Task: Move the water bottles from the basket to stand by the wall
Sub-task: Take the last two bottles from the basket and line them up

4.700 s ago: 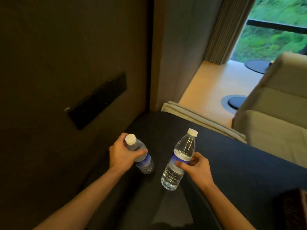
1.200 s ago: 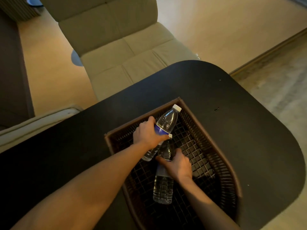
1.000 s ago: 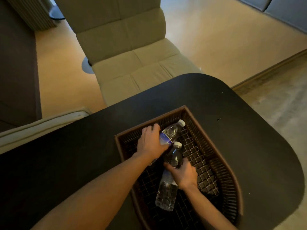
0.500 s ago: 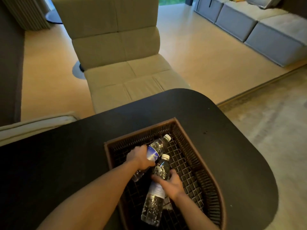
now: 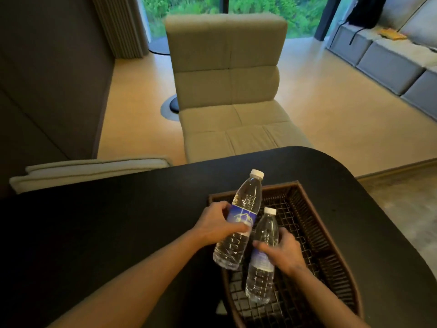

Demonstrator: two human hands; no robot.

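Note:
A brown woven basket (image 5: 312,223) sits on the black table (image 5: 106,233). My left hand (image 5: 216,224) grips a clear water bottle (image 5: 247,200) with a white cap around its blue label, holding it tilted above the basket's left rim. My right hand (image 5: 285,250) grips a second water bottle (image 5: 261,278) around its middle, held tilted over the basket floor just right of the first. The two bottles are close together, nearly touching. No other bottle shows in the basket.
A beige padded chair (image 5: 227,91) stands beyond the table's far edge. A dark wall (image 5: 47,79) runs along the left. Folded beige cloth (image 5: 89,169) lies at the table's far left edge. A grey sofa (image 5: 390,58) is at the far right.
Both hands have lifted their bottles up out of the basket and a little to the left. The view has tilted upward, showing more of the chair and window.

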